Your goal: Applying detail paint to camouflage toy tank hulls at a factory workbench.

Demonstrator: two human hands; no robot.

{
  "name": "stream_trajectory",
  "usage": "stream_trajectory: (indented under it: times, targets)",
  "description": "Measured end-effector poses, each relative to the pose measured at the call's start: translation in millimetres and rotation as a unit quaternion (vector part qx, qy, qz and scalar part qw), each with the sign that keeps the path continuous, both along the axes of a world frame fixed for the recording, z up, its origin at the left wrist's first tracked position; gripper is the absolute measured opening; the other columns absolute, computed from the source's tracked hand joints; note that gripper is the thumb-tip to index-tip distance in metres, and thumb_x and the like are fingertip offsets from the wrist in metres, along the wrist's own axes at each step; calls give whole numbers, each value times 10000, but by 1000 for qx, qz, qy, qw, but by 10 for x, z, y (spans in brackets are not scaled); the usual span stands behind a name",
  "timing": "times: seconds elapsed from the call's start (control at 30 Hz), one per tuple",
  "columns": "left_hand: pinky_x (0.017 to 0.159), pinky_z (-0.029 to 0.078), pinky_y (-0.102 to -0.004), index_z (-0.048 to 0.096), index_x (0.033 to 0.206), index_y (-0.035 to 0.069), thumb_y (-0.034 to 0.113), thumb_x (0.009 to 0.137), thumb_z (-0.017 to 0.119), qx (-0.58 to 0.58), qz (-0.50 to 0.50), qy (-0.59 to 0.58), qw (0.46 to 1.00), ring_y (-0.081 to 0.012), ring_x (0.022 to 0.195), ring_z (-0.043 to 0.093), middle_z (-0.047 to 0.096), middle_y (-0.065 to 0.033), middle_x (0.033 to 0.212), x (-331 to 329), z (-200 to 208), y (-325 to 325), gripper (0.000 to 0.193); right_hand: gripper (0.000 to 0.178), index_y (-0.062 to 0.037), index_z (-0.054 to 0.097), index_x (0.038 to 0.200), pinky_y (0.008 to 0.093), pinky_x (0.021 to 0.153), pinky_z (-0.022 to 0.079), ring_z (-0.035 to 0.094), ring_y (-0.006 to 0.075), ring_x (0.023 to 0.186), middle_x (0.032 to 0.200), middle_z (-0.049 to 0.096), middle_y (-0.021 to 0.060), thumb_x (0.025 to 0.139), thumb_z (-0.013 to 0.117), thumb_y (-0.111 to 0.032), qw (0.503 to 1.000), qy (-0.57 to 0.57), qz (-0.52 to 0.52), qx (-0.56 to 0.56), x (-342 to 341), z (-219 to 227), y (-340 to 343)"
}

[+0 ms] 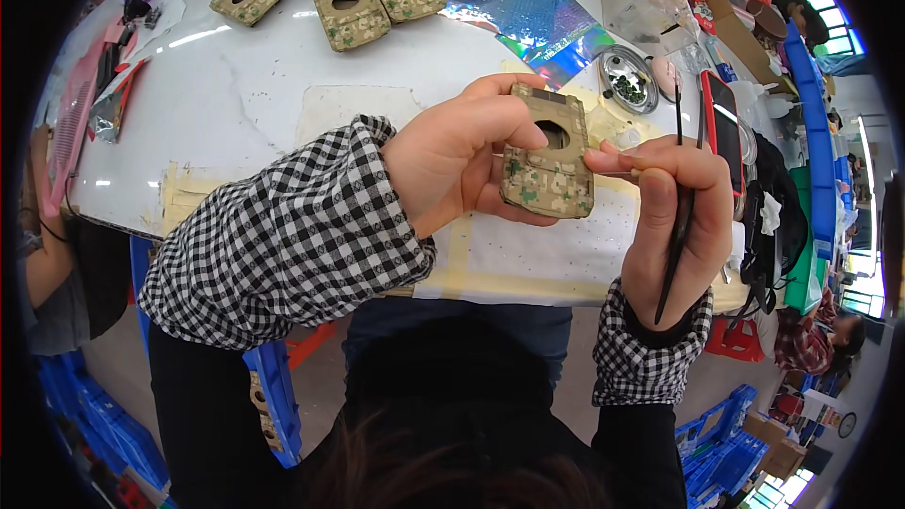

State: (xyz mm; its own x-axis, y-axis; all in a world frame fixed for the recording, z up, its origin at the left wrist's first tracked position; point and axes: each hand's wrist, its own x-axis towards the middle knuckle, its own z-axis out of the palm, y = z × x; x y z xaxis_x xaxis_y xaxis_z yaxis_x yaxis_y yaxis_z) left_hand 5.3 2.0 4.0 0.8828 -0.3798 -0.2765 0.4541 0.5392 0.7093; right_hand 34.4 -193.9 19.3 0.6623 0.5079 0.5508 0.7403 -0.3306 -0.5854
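Note:
My left hand [438, 155] is closed around a camouflage-patterned model tank hull [564, 187] with a round hole in its top. The thumb lies by the hole and the fingers wrap behind the hull. At the hull's right edge is my right hand [698, 179], with black tweezers [673, 264] tucked in its grip, tips pointing up and away. Its thumb and forefinger are pinched together close to the hull; a thin pale line shows at those fingertips, too fine to name. Several matching hulls [347, 14] lie at the far side of the white table [217, 85].
A round metal dish [629, 75] of small dark green parts stands at the right, near a red-edged phone [724, 132]. Shiny iridescent sheets [518, 5] lie beyond. Plastic bags [650, 5] crowd the far right. Another person's arm [47, 250] shows at the left edge.

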Motion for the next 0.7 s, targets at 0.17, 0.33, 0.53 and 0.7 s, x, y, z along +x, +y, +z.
stream_trajectory:
  times: [0.17,0.33,0.53,0.7]
  targets:
    - [906,509,-466,227,1420,98,170,864,418,1,0,-1,1000,-364,1089,587,475,-156,1321,4,-2,-3,592,42,-8,565,913,258,703,470,591,151,756,858,660,88,909,578,-48,996,19,-10,82,-4,-64,23]
    - [907,508,-467,223,1422,96,170,861,427,-3,-4,-3,1000,-367,1090,585,469,-151,1326,9,-22,6,601,48,-5,559,911,258,713,473,596,150,763,861,659,91,914,572,-51,997,19,-10,80,-1,-72,22]
    - [894,513,-453,210,1422,101,166,863,442,0,-2,1,1000,-388,1076,591,490,-185,1301,5,3,5,609,80,12,510,961,266,748,484,625,165,801,861,651,121,958,497,-67,984,74,-5,165,-14,-81,9]
    - [870,524,-434,206,1421,109,160,866,444,15,-8,4,1000,-405,1061,598,517,-232,1256,14,31,12,606,72,21,525,932,255,697,465,612,155,736,810,621,84,942,522,-50,982,15,-134,130,57,-50,-110]
